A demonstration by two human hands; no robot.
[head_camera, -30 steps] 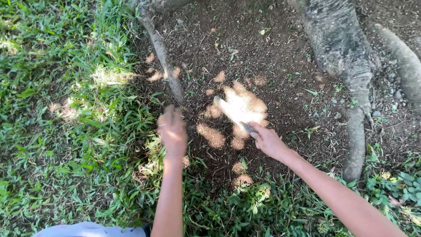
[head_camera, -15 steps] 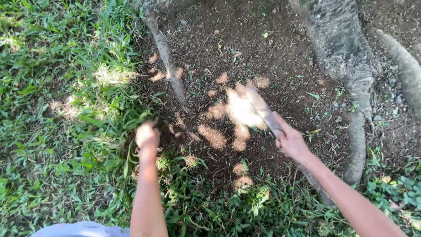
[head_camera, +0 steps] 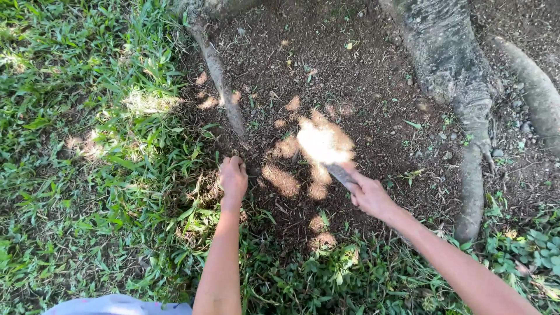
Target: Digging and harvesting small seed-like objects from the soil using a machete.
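Grass [head_camera: 87, 146] is seen on the left, thick and sun-dappled. At its edge, just below a thin root [head_camera: 219, 76], the left hand [head_camera: 233, 179] is curled into a fist low at the ground, where grass meets bare soil [head_camera: 350, 70]; what it grips, if anything, cannot be told. To the right, the right hand [head_camera: 368, 195] is closed around the handle of a blade [head_camera: 338, 173], whose tip is lost in a bright sun patch over the soil. Farther right, a thick root [head_camera: 461, 87] is seen running down. The step in hand is judged to be clearing growth at the soil's edge; care is called for so that the blade is kept apart from the left hand.
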